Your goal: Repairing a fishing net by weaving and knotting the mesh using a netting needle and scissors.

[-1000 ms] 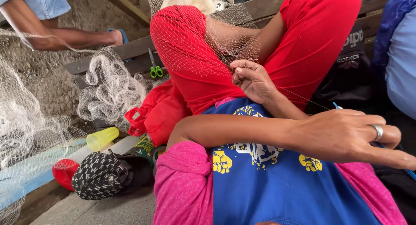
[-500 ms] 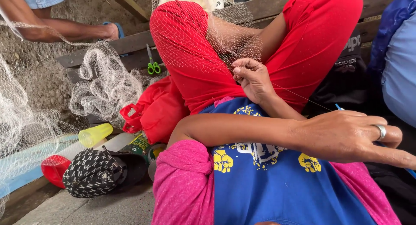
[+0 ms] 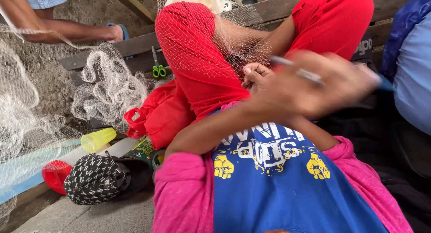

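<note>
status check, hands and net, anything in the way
Left hand blurred, gripping a thin blue tool. Right hand pinching net over red knee. Nothing blocking; scissors lie apart on bench.

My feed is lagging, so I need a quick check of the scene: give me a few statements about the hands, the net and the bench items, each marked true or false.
1. Fishing net is draped over the raised knee in red trousers. True.
2. Green-handled scissors lie on the wooden bench. True.
3. The left hand rests flat on the bench. False: it is up at the net beside the knee, fingers pinching at the mesh.
4. The right hand is empty. False: though blurred, it has a thin tool across its fingers, likely a netting needle.
5. The cup beside the patterned cap is blue. False: it is yellow.
</note>
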